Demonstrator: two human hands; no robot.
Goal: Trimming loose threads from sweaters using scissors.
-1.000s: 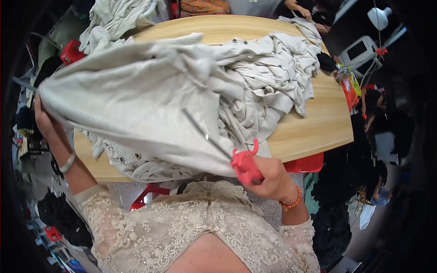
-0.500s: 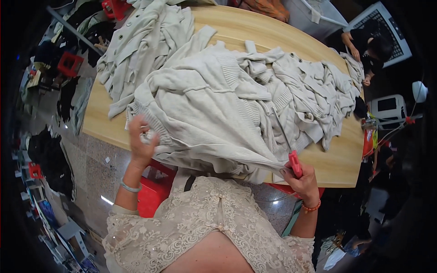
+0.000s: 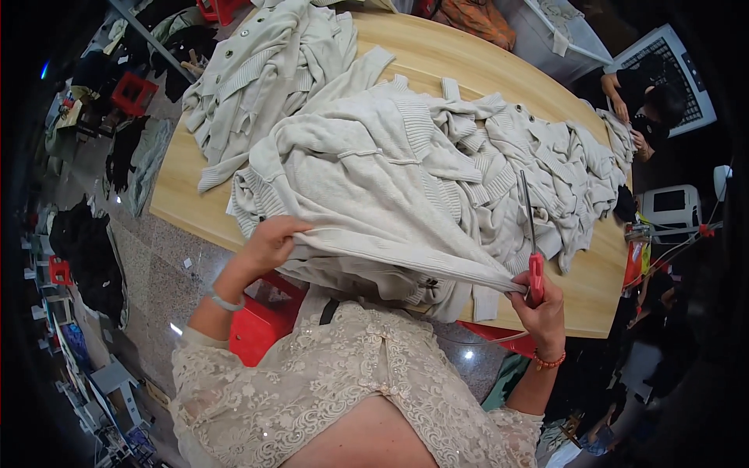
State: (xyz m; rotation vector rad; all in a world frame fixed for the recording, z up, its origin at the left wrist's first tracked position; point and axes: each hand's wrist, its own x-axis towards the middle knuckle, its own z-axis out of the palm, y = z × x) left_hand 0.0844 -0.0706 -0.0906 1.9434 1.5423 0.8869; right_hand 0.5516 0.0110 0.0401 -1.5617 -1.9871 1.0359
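Note:
A cream knitted cardigan (image 3: 343,179) lies spread over the near part of the table. Its front edge is drawn taut between my two hands. At the left end of that edge, my left hand (image 3: 269,246) is closed, pinching the fabric. My right hand (image 3: 544,308) grips the cardigan's right corner between thumb and fingers. That same hand also holds red-handled scissors (image 3: 536,273), their long blades pointing up and away over the knitwear. Whether the blades are fully together cannot be made out.
More cream buttoned knits pile at the far left (image 3: 250,93) and along the right (image 3: 562,171) of the wooden table (image 3: 452,47). Another person (image 3: 651,101) handles a garment beyond the right end. A red stool (image 3: 257,331) stands below the near edge, and dark clothes (image 3: 86,257) lie on the floor.
My left hand has closed on the cardigan's edge and moved right. My right hand has shifted slightly right, and the scissors now point more steeply away. The whole view has shifted a little.

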